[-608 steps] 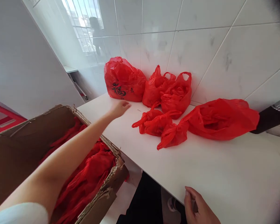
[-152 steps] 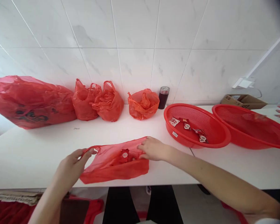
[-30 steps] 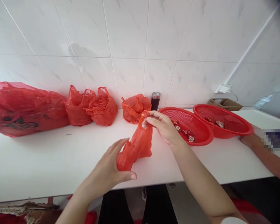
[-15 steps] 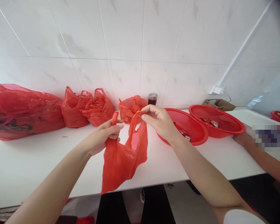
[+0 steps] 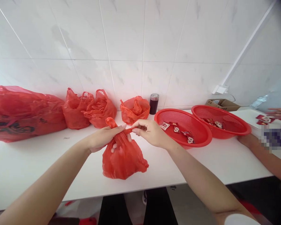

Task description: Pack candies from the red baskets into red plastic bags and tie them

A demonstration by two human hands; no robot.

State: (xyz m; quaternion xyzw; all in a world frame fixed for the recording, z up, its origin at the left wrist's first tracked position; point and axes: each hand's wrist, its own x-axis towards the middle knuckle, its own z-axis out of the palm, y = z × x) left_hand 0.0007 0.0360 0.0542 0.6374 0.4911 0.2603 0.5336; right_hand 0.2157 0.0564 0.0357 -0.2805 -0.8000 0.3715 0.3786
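Note:
A small red plastic bag (image 5: pixel 123 159) rests on the white counter (image 5: pixel 37 162) in front of me. My left hand (image 5: pixel 103 137) grips its gathered neck and one handle, which sticks up above my fingers. My right hand (image 5: pixel 148 132) pinches the other handle and pulls it sideways, taut, close against the left hand. What is inside the bag is hidden.
Along the tiled wall stand a large red bag (image 5: pixel 21 112), two knotted red bags (image 5: pixel 90 107), another red bag (image 5: pixel 134 109) and a dark jar (image 5: pixel 154 103). Two red baskets (image 5: pixel 184 142) (image 5: pixel 239 131) hold small red packets. Another person's hands (image 5: pixel 278 113) (image 5: pixel 244 139) are at the right. A cardboard box (image 5: pixel 222 104) sits behind.
The bag hung open from both raised hands half a second ago. Now it rests bunched on the counter, the hands drawn together at its neck. The other person's hand now reaches at far right.

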